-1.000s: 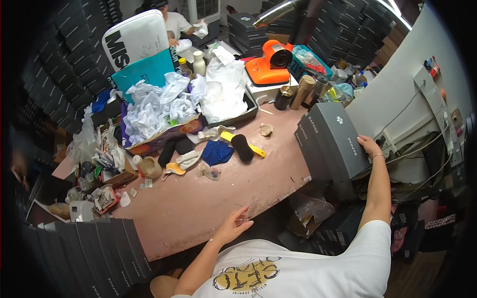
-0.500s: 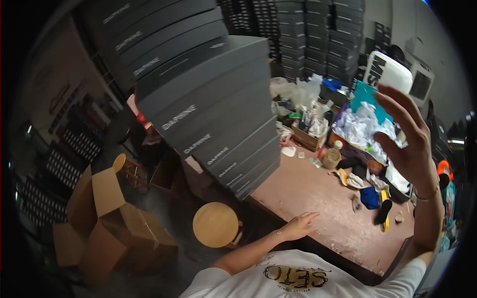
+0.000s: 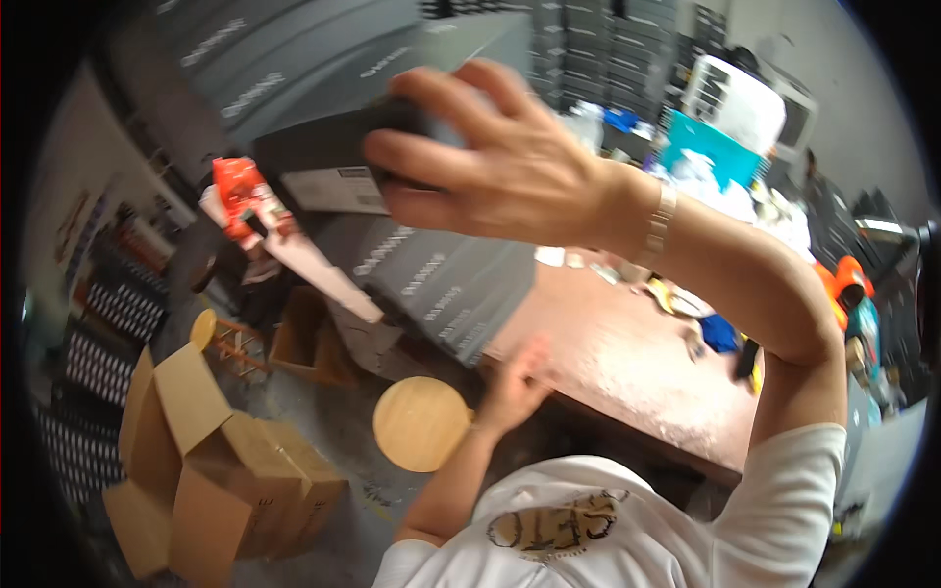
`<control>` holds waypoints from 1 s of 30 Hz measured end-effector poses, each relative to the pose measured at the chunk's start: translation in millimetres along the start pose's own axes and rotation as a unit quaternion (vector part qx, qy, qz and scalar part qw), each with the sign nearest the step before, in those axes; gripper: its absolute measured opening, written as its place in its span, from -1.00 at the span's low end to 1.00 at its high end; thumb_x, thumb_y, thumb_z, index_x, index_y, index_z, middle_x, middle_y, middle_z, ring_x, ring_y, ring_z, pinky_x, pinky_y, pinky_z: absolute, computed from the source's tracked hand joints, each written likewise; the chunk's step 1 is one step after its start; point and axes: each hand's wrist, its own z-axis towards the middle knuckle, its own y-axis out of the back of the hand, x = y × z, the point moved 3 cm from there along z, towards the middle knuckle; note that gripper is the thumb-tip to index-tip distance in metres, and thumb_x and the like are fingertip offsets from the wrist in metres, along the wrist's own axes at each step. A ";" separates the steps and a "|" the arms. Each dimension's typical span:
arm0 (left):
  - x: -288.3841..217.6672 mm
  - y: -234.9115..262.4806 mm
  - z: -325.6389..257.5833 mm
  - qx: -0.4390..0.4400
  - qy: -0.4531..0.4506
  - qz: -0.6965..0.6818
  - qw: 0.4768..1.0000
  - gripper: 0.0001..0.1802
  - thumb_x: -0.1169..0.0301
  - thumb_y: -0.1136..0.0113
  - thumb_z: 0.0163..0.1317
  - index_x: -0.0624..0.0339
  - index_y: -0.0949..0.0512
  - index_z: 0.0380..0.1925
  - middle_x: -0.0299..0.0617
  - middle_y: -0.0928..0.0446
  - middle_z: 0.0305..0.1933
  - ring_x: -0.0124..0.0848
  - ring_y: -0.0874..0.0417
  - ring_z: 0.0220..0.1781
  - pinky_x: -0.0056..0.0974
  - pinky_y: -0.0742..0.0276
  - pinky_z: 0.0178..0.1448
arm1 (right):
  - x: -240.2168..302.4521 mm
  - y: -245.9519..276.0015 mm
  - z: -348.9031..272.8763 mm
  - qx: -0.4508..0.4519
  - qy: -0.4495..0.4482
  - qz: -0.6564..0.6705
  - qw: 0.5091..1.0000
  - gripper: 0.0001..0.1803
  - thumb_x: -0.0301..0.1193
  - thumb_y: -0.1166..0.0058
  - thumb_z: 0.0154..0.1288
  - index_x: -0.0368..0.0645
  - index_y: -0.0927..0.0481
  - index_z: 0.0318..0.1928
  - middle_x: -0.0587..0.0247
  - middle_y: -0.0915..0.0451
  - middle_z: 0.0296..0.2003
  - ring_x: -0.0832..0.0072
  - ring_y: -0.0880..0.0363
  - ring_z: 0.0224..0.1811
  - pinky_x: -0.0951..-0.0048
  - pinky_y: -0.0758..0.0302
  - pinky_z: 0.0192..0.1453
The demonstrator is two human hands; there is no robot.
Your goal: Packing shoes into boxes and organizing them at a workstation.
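Observation:
At the top of the near stack of dark grey shoeboxes [image 3: 441,294], my right hand [image 3: 490,162] reaches across from the right. Its bent fingers hold the corner of a dark shoebox [image 3: 323,137], and motion blurs the fingertips. A pale panel shows on the end just below that corner. Lower down, my left hand [image 3: 524,382] hangs by the table's near edge, beside the foot of the stack. It is blurred, with its fingers loosely stretched and nothing seen in them.
An open cardboard carton [image 3: 225,480] stands on the floor at left, near a round wooden stool [image 3: 421,423]. Bags, cloths and small items clutter the far right of the pinkish table [image 3: 627,363]. An orange-red item [image 3: 235,191] lies left of the stack.
My right hand has swung left from above the cluttered table and taken hold of the shoebox's corner. My left hand has moved left and slightly down. The view has shifted.

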 end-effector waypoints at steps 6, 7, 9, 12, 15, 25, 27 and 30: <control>-56.4 8.0 57.1 0.086 -0.082 -0.528 0.841 -0.36 0.07 -0.09 0.26 0.22 -0.30 0.24 -0.06 -0.29 0.28 -0.21 -0.39 0.24 -0.12 -0.28 0.33 | 44.6 125.2 -183.9 -0.046 -0.208 0.233 0.949 -0.47 -0.41 -0.24 0.02 0.22 -0.46 0.06 0.24 -0.30 0.20 0.07 -0.37 0.20 -0.01 -0.43 0.16; -51.0 1.3 61.5 0.055 -0.053 -0.527 0.846 -0.37 0.05 -0.08 0.26 0.21 -0.32 0.22 -0.06 -0.32 0.26 -0.22 -0.40 0.23 -0.13 -0.29 0.32 | 60.8 137.4 -201.6 -0.052 -0.208 0.285 0.934 -0.39 -0.43 -0.24 0.01 0.19 -0.41 0.14 0.17 -0.28 0.23 0.06 -0.34 0.24 -0.05 -0.40 0.22; -10.1 -33.8 64.9 0.008 0.048 -0.533 0.844 -0.38 0.01 -0.05 0.27 0.20 -0.35 0.20 -0.08 -0.36 0.21 -0.23 -0.42 0.20 -0.14 -0.31 0.30 | 104.1 145.8 -233.1 0.062 -0.295 0.315 0.900 -0.27 -0.45 -0.25 -0.02 0.15 -0.35 0.24 0.10 -0.21 0.29 0.04 -0.20 0.34 -0.09 -0.28 0.34; 31.9 -87.7 48.3 -0.022 0.192 -0.498 0.845 -0.38 -0.05 -0.02 0.29 0.18 -0.40 0.16 -0.10 -0.43 0.14 -0.25 -0.44 0.17 -0.16 -0.34 0.27 | 176.2 142.7 -302.0 0.163 -0.369 0.334 0.852 -0.29 -0.41 -0.29 0.00 0.21 -0.43 0.24 0.09 -0.09 0.39 0.00 0.00 0.45 0.00 -0.21 0.39; 88.3 -126.6 21.0 -0.045 0.335 -0.440 0.832 -0.38 -0.11 0.01 0.31 0.16 -0.44 0.13 -0.12 -0.49 0.07 -0.27 -0.47 0.13 -0.19 -0.38 0.24 | 216.4 148.9 -358.0 0.254 -0.466 0.423 0.734 -0.15 -0.32 -0.35 -0.06 0.04 -0.33 0.32 0.01 -0.05 0.40 -0.06 0.08 0.47 -0.07 -0.05 0.45; 204.1 -189.9 40.4 0.092 0.470 -0.100 0.872 -0.43 -0.01 -0.08 0.32 0.29 -0.45 0.06 -0.07 -0.47 0.08 -0.28 -0.46 0.15 -0.19 -0.40 0.20 | 305.0 102.6 -562.6 0.035 -0.916 0.398 -0.030 -0.53 -0.14 -0.24 0.23 -0.22 -0.49 -0.03 0.17 -0.56 -0.18 0.40 -0.48 -0.01 0.26 -0.39 0.15; 204.2 -187.5 46.0 0.069 0.483 -0.254 0.835 -0.42 -0.03 -0.14 0.27 0.19 -0.43 0.09 -0.09 -0.46 0.08 -0.30 -0.45 0.15 -0.19 -0.40 0.21 | 272.6 110.4 -550.6 -0.002 -0.905 0.423 -0.036 -0.61 -0.17 -0.20 0.28 -0.19 -0.50 -0.06 0.28 -0.54 -0.26 0.52 -0.50 -0.14 0.37 -0.45 0.03; 170.5 -188.6 58.8 0.094 0.485 -0.334 0.803 -0.46 0.00 -0.15 0.28 0.19 -0.44 0.06 -0.10 -0.46 0.06 -0.30 -0.44 0.16 -0.17 -0.39 0.20 | 248.9 125.1 -534.5 -0.070 -0.889 0.447 -0.074 -0.65 -0.21 -0.17 0.31 -0.20 -0.50 -0.06 0.29 -0.56 -0.27 0.55 -0.55 -0.26 0.47 -0.53 -0.10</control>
